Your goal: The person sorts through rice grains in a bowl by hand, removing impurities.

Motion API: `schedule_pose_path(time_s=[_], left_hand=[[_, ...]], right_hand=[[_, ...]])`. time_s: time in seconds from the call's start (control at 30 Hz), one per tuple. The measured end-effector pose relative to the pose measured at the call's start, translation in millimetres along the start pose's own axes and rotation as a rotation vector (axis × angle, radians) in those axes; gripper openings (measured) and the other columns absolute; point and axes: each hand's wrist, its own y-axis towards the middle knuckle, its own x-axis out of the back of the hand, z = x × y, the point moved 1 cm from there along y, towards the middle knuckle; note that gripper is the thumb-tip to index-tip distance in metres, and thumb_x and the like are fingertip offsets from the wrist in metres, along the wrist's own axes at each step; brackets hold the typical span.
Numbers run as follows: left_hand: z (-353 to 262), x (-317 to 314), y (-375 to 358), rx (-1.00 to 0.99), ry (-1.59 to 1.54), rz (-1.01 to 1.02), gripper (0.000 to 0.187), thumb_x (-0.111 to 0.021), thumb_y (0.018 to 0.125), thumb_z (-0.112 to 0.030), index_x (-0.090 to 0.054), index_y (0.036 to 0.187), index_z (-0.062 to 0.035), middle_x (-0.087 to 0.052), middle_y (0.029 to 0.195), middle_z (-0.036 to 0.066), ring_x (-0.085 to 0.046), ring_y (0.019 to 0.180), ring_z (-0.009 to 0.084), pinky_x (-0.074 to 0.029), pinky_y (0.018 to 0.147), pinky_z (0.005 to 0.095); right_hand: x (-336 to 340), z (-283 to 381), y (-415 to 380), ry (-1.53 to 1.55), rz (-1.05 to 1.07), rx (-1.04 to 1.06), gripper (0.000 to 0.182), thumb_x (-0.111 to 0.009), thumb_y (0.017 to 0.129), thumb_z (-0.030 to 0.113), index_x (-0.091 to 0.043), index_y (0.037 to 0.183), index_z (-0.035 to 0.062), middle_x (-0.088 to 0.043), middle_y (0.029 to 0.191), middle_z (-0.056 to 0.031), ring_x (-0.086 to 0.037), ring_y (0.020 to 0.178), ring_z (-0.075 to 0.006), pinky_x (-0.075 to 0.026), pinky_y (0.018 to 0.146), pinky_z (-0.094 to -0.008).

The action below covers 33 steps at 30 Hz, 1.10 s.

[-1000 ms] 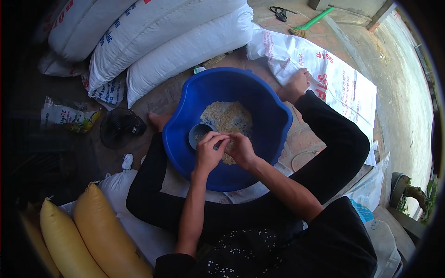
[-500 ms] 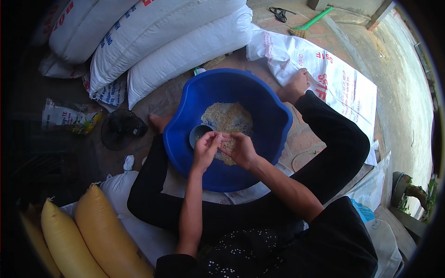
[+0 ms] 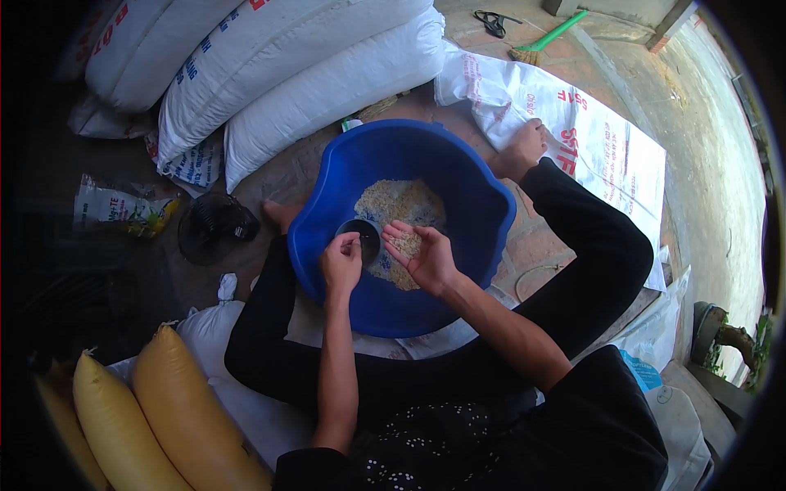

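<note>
A large blue basin (image 3: 327, 176) stands on the floor between the person's legs, with pale grain (image 3: 401, 200) spread over its bottom. A small dark bowl (image 3: 370, 237) sits in the basin's left part. My right hand (image 3: 427, 258) is palm up over the grain, its fingers stretched out, with a small heap of grain lying on the palm. My left hand (image 3: 341, 262) is at the bowl's left edge, thumb and fingertips pinched together; whatever they hold is too small to make out.
Stacked white sacks (image 3: 327, 106) lie behind the basin at upper left. Yellow sacks (image 3: 180, 401) stand at lower left. A flattened white sack (image 3: 606, 155) and a green-handled broom (image 3: 561, 34) lie at upper right. A plastic packet (image 3: 123, 209) is at left.
My hands have moved apart. My left hand has shifted left to the bowl, while my right hand has opened out, showing the grain on its palm.
</note>
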Motion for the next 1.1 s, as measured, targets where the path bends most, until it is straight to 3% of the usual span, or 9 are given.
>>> schedule_pose_path(time_s=[0.03, 0.13, 0.23, 0.4, 0.7, 0.8, 1.0, 1.1], left_hand=[[-0.4, 0.1, -1.0, -0.127, 0.194, -0.055, 0.017, -0.071, 0.096, -0.016, -0.075, 0.108, -0.0038, -0.075, 0.096, 0.005, -0.067, 0.077, 0.0090, -0.048, 0.062, 0.0221], [-29.6, -4.9, -9.1, -0.226, -0.008, -0.094, 0.017, -0.074, 0.092, -0.015, -0.077, 0.105, -0.0043, -0.074, 0.093, 0.008, -0.068, 0.072, 0.0133, -0.051, 0.061, 0.0273], [-75.5, -8.7, -22.2, -0.342, -0.073, 0.121, 0.018, -0.076, 0.090, -0.014, -0.077, 0.105, -0.0032, -0.075, 0.094, 0.009, -0.068, 0.072, 0.0156, -0.052, 0.060, 0.0273], [-82.6, -31.4, -38.3, -0.474, 0.080, 0.114, 0.021, -0.082, 0.082, -0.009, -0.077, 0.101, -0.0026, -0.075, 0.095, 0.011, -0.076, 0.088, 0.0236, -0.060, 0.071, 0.0323], [-75.2, -36.9, -36.3, -0.469, 0.059, 0.123, 0.020, -0.082, 0.081, -0.006, -0.078, 0.100, -0.0027, -0.075, 0.093, 0.011, -0.075, 0.087, 0.0252, -0.060, 0.071, 0.0336], [-74.7, -39.5, -36.4, -0.501, 0.013, 0.087, 0.019, -0.084, 0.080, -0.007, -0.078, 0.098, -0.0026, -0.074, 0.089, 0.007, -0.068, 0.070, 0.0162, -0.051, 0.058, 0.0266], [-76.4, -39.8, -36.9, -0.531, 0.009, 0.074, 0.017, -0.084, 0.080, -0.006, -0.078, 0.096, -0.0038, -0.072, 0.087, 0.006, -0.065, 0.066, 0.0138, -0.048, 0.056, 0.0261], [-81.9, -35.4, -39.5, -0.437, 0.047, 0.134, 0.016, -0.082, 0.080, -0.005, -0.078, 0.096, -0.0035, -0.074, 0.092, 0.010, -0.074, 0.083, 0.0249, -0.058, 0.066, 0.0326]], right_hand=[[0.0, 0.1, 0.1, -0.009, -0.009, 0.007, 0.048, -0.029, 0.104, 0.020, -0.047, 0.137, -0.0093, -0.060, 0.134, -0.0221, -0.060, 0.126, -0.0292, -0.050, 0.112, -0.0392], [0.5, -2.2, 0.1, -0.071, -0.023, 0.022, 0.046, -0.030, 0.105, 0.020, -0.048, 0.137, -0.0075, -0.060, 0.134, -0.0205, -0.058, 0.128, -0.0281, -0.047, 0.114, -0.0407], [11.2, -10.3, 7.6, -0.116, -0.093, 0.086, 0.045, -0.030, 0.105, 0.021, -0.049, 0.136, -0.0052, -0.059, 0.135, -0.0191, -0.056, 0.128, -0.0271, -0.043, 0.115, -0.0428], [16.9, -10.7, 6.4, -0.133, 0.007, 0.016, 0.045, -0.032, 0.104, 0.023, -0.052, 0.134, -0.0047, -0.057, 0.137, -0.0188, -0.055, 0.128, -0.0280, -0.041, 0.114, -0.0431], [17.5, -12.7, 6.3, -0.167, -0.008, 0.024, 0.046, -0.032, 0.103, 0.022, -0.054, 0.133, -0.0059, -0.059, 0.134, -0.0180, -0.056, 0.121, -0.0263, -0.042, 0.110, -0.0408], [16.3, -12.1, 3.9, -0.163, -0.013, 0.019, 0.047, -0.033, 0.103, 0.022, -0.055, 0.133, -0.0059, -0.060, 0.133, -0.0175, -0.057, 0.119, -0.0255, -0.043, 0.109, -0.0399], [15.6, -10.4, 3.6, -0.187, -0.001, 0.006, 0.048, -0.033, 0.102, 0.023, -0.054, 0.134, -0.0061, -0.061, 0.131, -0.0165, -0.057, 0.115, -0.0248, -0.044, 0.107, -0.0391], [15.8, -10.3, 3.5, -0.186, 0.009, 0.003, 0.048, -0.033, 0.102, 0.023, -0.052, 0.135, -0.0060, -0.061, 0.132, -0.0166, -0.058, 0.114, -0.0249, -0.044, 0.105, -0.0394]])
